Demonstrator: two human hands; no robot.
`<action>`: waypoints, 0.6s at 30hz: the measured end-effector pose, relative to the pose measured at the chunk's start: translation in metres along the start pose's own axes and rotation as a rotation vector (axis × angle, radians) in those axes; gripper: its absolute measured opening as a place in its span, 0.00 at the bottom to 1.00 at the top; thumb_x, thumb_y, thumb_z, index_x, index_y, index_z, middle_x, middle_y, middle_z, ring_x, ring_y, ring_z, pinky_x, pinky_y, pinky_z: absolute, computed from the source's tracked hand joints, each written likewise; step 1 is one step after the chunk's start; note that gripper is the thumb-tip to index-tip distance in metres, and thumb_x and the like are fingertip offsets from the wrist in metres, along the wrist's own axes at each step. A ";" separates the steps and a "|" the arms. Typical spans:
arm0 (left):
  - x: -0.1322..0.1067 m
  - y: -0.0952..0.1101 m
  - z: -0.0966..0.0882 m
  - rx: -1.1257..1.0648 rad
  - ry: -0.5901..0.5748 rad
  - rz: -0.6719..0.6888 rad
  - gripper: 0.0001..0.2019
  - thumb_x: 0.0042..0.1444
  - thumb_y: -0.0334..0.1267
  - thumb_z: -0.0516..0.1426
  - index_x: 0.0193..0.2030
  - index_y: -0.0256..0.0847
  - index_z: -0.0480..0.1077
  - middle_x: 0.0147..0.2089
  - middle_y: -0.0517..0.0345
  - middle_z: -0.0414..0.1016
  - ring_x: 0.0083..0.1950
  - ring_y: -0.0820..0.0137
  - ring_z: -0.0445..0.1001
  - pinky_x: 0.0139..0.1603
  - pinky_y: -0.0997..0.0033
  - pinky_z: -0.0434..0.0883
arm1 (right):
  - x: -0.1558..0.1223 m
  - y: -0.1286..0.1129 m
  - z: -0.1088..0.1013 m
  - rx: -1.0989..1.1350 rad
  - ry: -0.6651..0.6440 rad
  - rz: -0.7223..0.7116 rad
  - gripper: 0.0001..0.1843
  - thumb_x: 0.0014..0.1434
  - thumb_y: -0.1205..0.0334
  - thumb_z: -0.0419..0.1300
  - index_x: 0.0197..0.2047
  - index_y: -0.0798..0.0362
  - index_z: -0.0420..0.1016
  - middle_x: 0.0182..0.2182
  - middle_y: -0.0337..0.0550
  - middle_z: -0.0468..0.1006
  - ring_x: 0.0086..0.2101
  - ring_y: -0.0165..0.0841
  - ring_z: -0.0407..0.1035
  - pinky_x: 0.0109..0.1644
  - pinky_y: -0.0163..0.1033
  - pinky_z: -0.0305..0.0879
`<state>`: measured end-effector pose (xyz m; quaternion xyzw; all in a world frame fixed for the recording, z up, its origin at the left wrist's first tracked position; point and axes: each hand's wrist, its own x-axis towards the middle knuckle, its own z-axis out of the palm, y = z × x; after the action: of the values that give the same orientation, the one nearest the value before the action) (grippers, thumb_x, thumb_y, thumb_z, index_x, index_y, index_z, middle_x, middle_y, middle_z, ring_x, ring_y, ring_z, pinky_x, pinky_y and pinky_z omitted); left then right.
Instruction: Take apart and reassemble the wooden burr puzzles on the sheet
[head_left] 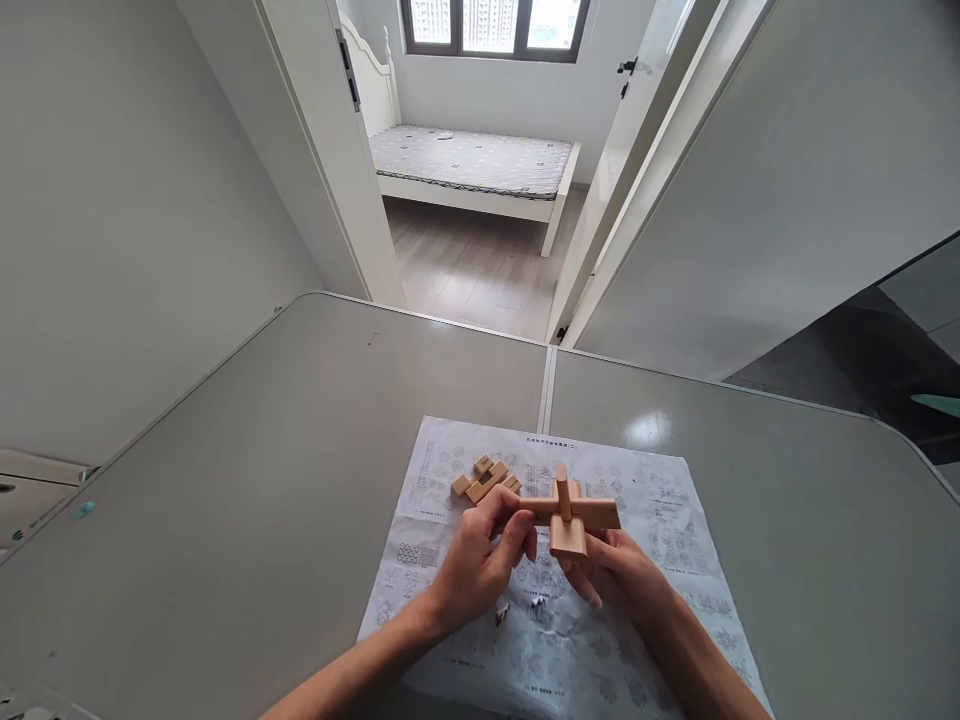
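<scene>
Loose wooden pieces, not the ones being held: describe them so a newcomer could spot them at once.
On the grey table lies a printed sheet. Near its far left corner, just beyond the left hand, sits a small pile of loose pieces. Unlike the wooden cross held by both hands, the pile lies flat on the paper, untouched.

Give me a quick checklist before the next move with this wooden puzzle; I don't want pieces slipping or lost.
1. Both hands on the crossed wooden assembly: ok; left hand grips its left end, right hand supports it from below.
2. Assembly held above the instruction sheet: ok.
3. Upright piece seated in the cross: cannot tell; the joint is too small to see.
4. Loose wooden pieces in sight: ok; they lie on the sheet, just beyond the left hand.
5. Sheet flat on the grey table: ok.
</scene>
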<state>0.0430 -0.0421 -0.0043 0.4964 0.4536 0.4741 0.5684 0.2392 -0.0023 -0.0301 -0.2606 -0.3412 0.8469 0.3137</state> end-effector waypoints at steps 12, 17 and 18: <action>0.003 -0.001 0.000 0.026 -0.010 -0.011 0.24 0.74 0.57 0.50 0.51 0.36 0.73 0.27 0.62 0.71 0.24 0.74 0.63 0.28 0.74 0.64 | -0.001 0.001 0.001 0.022 -0.016 -0.016 0.23 0.60 0.42 0.73 0.41 0.56 0.83 0.32 0.47 0.82 0.17 0.25 0.67 0.19 0.31 0.66; 0.001 -0.001 0.002 0.033 -0.033 0.011 0.25 0.75 0.56 0.50 0.60 0.35 0.70 0.31 0.60 0.73 0.26 0.75 0.63 0.31 0.72 0.66 | 0.003 -0.003 -0.001 0.141 0.288 -0.176 0.17 0.59 0.47 0.76 0.40 0.53 0.84 0.33 0.41 0.82 0.18 0.19 0.63 0.19 0.23 0.64; 0.001 -0.001 0.002 0.032 -0.034 0.006 0.24 0.75 0.56 0.50 0.59 0.36 0.70 0.31 0.60 0.73 0.26 0.75 0.63 0.31 0.72 0.66 | 0.004 -0.004 -0.003 0.180 0.355 -0.219 0.16 0.59 0.49 0.77 0.41 0.52 0.84 0.35 0.39 0.82 0.20 0.19 0.64 0.20 0.22 0.65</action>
<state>0.0453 -0.0411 -0.0053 0.5149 0.4497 0.4601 0.5665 0.2394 0.0038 -0.0301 -0.3379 -0.2299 0.7757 0.4809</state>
